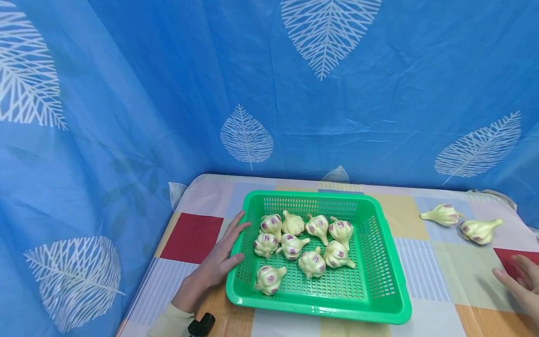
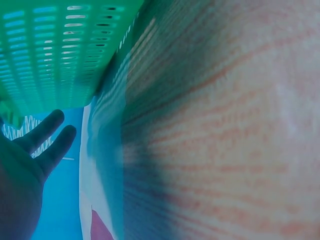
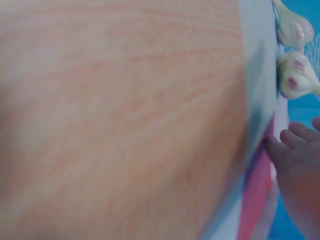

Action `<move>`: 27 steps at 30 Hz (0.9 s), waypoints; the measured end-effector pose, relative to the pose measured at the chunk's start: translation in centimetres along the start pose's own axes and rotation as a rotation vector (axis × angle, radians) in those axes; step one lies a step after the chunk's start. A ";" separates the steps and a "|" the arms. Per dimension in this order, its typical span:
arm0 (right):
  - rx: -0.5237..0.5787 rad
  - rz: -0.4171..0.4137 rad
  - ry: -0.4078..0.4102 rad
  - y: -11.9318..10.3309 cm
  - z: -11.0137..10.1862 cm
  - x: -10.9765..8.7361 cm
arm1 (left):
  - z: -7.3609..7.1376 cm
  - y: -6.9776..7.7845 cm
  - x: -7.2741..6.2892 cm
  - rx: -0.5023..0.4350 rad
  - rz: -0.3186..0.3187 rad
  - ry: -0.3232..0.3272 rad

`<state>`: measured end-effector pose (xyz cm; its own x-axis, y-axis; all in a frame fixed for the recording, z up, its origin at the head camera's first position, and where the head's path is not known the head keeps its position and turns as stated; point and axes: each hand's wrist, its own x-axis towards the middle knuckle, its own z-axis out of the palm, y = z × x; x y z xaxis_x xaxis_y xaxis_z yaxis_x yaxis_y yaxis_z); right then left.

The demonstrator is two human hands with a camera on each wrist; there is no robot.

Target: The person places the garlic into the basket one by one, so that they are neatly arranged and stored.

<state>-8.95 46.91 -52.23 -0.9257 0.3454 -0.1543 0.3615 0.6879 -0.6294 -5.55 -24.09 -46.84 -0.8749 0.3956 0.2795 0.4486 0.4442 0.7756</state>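
Observation:
A green plastic basket (image 1: 317,309) stands on the table with several garlic bulbs (image 1: 311,263) spread over its bottom, mostly toward the left and back. At the basket's left rim is my left hand (image 1: 219,262), its fingers extended and holding nothing; the left wrist view shows two of the fingers (image 2: 55,142) beside the slotted basket wall (image 2: 60,55). My right hand (image 1: 522,285), partly cut off by the frame's right edge, holds nothing. Beyond it lie two more garlic bulbs: one garlic bulb (image 1: 480,231) nearer the hand, another garlic bulb (image 1: 443,214) further left.
A patchwork-patterned cloth (image 1: 421,267) covers the table. Blue curtains (image 1: 320,117) with white leaf prints hang behind the table and along its left side. A black strap piece (image 1: 202,324) sits at my left wrist.

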 end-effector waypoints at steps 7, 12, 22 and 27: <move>0.256 0.029 0.080 -1.3 0.9 2.2 | 0.1 -0.1 0.0 -0.005 0.008 0.003; 0.216 -0.028 0.079 -2.0 1.0 3.6 | 0.1 -0.1 0.0 -0.002 0.011 0.009; 0.241 0.033 -0.005 -5.7 0.6 5.0 | 0.2 -0.4 0.0 -0.002 0.015 0.007; 0.258 0.057 0.011 -6.8 0.8 5.4 | 0.1 -0.2 0.0 -0.007 0.013 0.012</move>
<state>-16.46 43.55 -49.39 -0.9030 0.3869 -0.1871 0.3711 0.4823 -0.7936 -5.59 -24.11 -47.11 -0.8709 0.3921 0.2963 0.4590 0.4336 0.7754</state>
